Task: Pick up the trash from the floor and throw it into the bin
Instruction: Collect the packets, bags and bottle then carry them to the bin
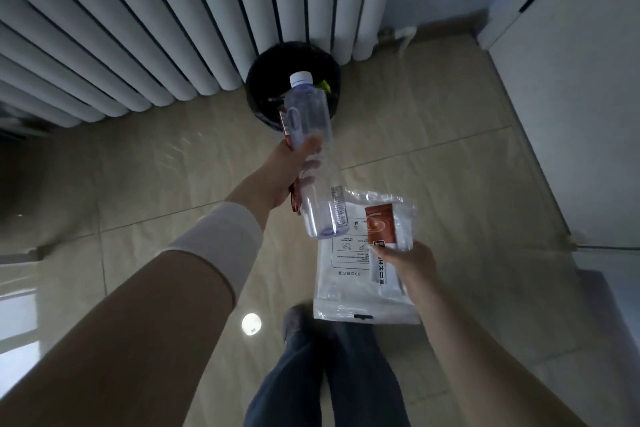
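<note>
My left hand (282, 173) grips a clear empty plastic bottle (310, 135) with a white cap, together with a red wrapper (284, 126) pressed behind it. The bottle's cap end reaches over the black round bin (258, 87) that stands on the floor against the radiator. Something green and other trash lie inside the bin. My right hand (408, 262) pinches a bunch of packaging: a large white and clear plastic bag (349, 291), a brown sachet (381, 224) and a white strip with print. The bag hangs below the hand, above the floor.
A white ribbed radiator (156, 21) fills the upper left behind the bin. A white cabinet (575, 87) stands along the right. The floor (450, 135) is beige tile. My legs in dark trousers (318, 374) and one shoe show at the bottom.
</note>
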`<action>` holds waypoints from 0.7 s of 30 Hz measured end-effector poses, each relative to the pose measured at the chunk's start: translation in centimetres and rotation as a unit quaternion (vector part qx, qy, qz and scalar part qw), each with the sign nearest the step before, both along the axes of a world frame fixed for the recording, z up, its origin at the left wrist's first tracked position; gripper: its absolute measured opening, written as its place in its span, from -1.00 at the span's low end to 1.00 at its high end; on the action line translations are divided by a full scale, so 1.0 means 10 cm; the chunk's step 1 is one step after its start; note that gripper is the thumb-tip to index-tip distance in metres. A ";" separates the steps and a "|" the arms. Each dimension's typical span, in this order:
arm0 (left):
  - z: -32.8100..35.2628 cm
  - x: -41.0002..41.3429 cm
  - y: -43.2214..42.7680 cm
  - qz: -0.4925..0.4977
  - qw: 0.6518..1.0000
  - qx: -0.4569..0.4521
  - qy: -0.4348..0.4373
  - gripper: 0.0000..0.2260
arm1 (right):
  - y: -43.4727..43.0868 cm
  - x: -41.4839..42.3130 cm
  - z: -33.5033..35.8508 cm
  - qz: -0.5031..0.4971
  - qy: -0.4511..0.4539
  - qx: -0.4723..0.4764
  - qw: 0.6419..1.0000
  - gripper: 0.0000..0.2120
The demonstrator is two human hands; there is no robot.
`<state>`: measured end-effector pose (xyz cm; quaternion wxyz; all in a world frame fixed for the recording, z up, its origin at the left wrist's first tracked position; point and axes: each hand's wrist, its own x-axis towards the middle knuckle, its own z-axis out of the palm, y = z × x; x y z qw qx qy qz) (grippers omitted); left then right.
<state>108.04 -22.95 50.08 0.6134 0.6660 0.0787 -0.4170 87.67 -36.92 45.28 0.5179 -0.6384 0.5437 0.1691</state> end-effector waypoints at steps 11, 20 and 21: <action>-0.27 1.45 -0.20 0.010 0.999 0.040 -0.010 -0.94 | -0.46 1.64 -0.21 0.024 -0.017 0.024 0.999 -0.67; -0.46 2.28 -0.22 -0.023 0.998 0.062 0.003 -0.91 | -0.79 2.84 -0.15 0.035 -0.011 0.008 0.999 -0.70; -0.49 2.39 -0.22 -0.031 0.997 0.073 0.010 -0.89 | -0.80 2.99 -0.16 0.035 -0.013 0.000 0.999 -0.69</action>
